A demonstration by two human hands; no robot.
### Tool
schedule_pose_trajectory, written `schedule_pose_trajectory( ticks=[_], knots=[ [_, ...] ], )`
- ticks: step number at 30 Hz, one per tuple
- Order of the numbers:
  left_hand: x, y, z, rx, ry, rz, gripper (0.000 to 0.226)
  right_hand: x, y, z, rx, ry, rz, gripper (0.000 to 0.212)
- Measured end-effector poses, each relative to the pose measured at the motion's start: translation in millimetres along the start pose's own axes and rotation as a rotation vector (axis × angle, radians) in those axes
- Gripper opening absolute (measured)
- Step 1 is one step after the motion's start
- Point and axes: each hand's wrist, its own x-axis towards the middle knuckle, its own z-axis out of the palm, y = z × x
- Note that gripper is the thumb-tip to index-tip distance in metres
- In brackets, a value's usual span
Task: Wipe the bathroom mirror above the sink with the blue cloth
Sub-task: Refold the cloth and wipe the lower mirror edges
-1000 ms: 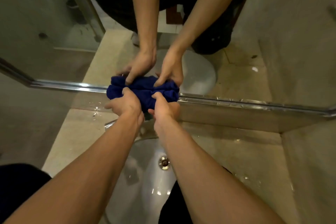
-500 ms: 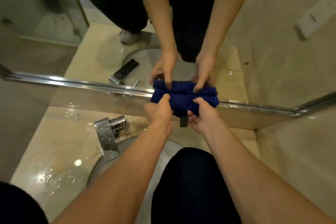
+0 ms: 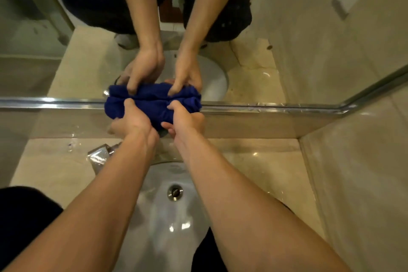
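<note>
The bunched blue cloth (image 3: 154,109) is pressed against the bottom edge of the mirror (image 3: 254,68), right on its chrome frame (image 3: 265,108). My left hand (image 3: 131,120) grips the cloth's left part, thumb on top. My right hand (image 3: 186,119) grips its right part. Both arms reach forward over the white sink (image 3: 167,216). The mirror reflects both hands, the cloth and the sink.
A chrome tap (image 3: 99,157) sits left of my left forearm on the wet beige countertop (image 3: 53,168). The drain (image 3: 175,192) lies in the basin. A tiled side wall (image 3: 357,172) closes the right. A glass shower partition shows in the mirror at upper left.
The cloth and both hands have slid left along the mirror's bottom edge, from right of the sink back to above its middle. The view shifted with them.
</note>
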Motion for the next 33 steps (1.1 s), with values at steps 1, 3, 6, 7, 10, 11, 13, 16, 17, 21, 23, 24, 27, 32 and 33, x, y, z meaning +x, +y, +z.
schedule_pose_trajectory(
  ticks=[1, 3, 6, 7, 10, 11, 13, 16, 17, 21, 23, 24, 27, 32, 33],
  knots=[
    [-12.4, -10.9, 5.9, 0.023, -0.024, 0.003, 0.037, 2.8, -6.3, -13.4, 0.007, 0.021, -0.011, 0.022],
    [-35.9, -32.2, 16.1, 0.068, -0.08, -0.033, 0.04, 13.2, -18.5, -44.9, 0.012, 0.085, -0.033, 0.025],
    [-68.8, -59.6, 32.5, 0.138, -0.146, -0.109, 0.045, 23.5, -34.1, -87.2, 0.021, 0.177, -0.088, 0.02],
    [-77.0, -65.8, 36.5, 0.168, -0.159, -0.12, 0.048, 26.4, -36.6, -95.9, 0.024, 0.203, -0.104, 0.02],
    [-87.0, -69.6, 39.8, 0.267, -0.185, -0.142, 0.053, 28.3, -38.2, -103.9, 0.062, 0.275, -0.125, 0.018],
    [-85.8, -67.3, 37.7, 0.263, -0.21, -0.164, 0.048, 28.1, -37.5, -102.7, 0.067, 0.296, -0.122, 0.018],
    [-79.3, -60.5, 29.9, 0.203, -0.299, -0.225, 0.031, 26.1, -36.1, -96.5, 0.075, 0.323, -0.098, 0.016],
    [-61.1, -44.3, 12.9, 0.163, -0.349, -0.186, 0.016, 18.4, -28.7, -76.7, 0.067, 0.262, -0.025, 0.018],
    [-50.9, -36.4, 7.7, 0.149, -0.341, -0.151, 0.014, 14.8, -25.1, -66.7, 0.05, 0.207, -0.008, 0.023],
    [-1.5, -0.2, -16.3, 0.051, -0.277, -0.071, 0.01, -0.7, -3.5, -14.4, -0.016, 0.009, 0.02, 0.038],
    [17.2, 9.8, -27.2, 0.051, -0.277, -0.058, 0.026, -6.2, 7.5, 8.7, -0.023, 0.017, 0.016, 0.037],
    [23.0, 11.3, -30.9, 0.051, -0.301, -0.062, 0.034, -7.6, 11.9, 15.8, -0.028, 0.046, -0.001, 0.037],
    [27.3, 6.2, -35.3, 0.029, -0.352, -0.102, 0.044, -11.9, 13.5, 17.8, -0.09, 0.097, -0.047, 0.033],
    [19.7, -0.4, -33.0, -0.017, -0.36, -0.194, 0.048, -18.4, 5.1, 15.7, -0.101, 0.18, -0.105, 0.038],
    [18.7, -1.0, -31.2, -0.033, -0.359, -0.206, 0.046, -17.5, 4.4, 18.1, -0.068, 0.194, -0.115, 0.035]
  ],
)
